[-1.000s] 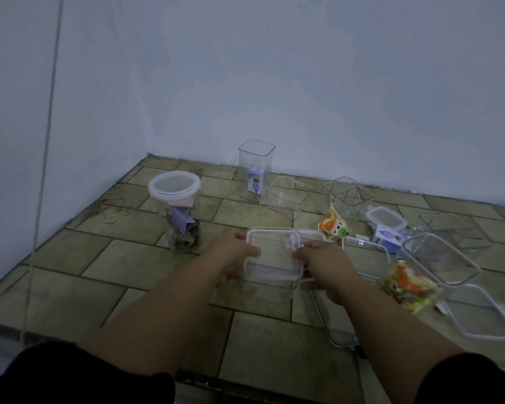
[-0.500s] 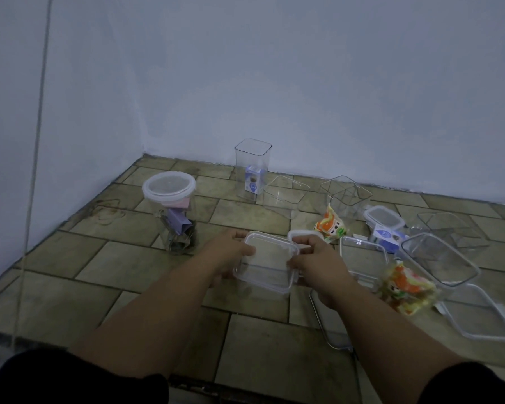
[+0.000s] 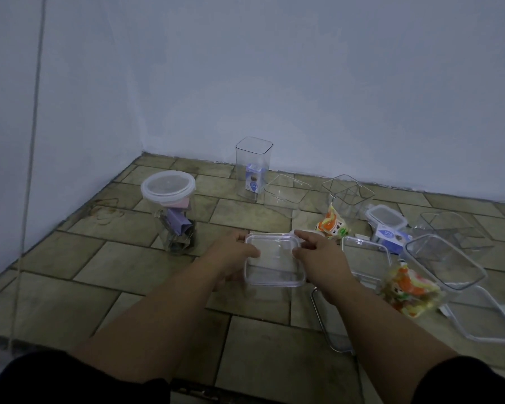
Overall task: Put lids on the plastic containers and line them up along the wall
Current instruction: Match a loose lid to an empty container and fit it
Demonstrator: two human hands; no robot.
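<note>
Both hands hold a clear square container [image 3: 274,262] above the tiled floor. My left hand [image 3: 233,253] grips its left side, my right hand [image 3: 318,255] grips its right side. A white lid edge [image 3: 295,232] shows just behind it at my right fingertips. A round jar with a white lid [image 3: 169,209] stands to the left. A tall open container [image 3: 252,169] stands by the back wall, with other open clear containers [image 3: 286,195] [image 3: 347,196] to its right. Loose lids [image 3: 365,256] [image 3: 490,319] lie on the right.
Snack packets [image 3: 331,224] [image 3: 408,290] lie among the containers on the right. A small lidded box [image 3: 387,218] sits on a blue carton. Larger open containers [image 3: 446,262] [image 3: 455,228] crowd the right side. A thin cable [image 3: 32,141] hangs down the left wall.
The container in my hands has tipped back level and sits slightly lower and nearer to me. The view has shifted a little; nothing else has moved.
</note>
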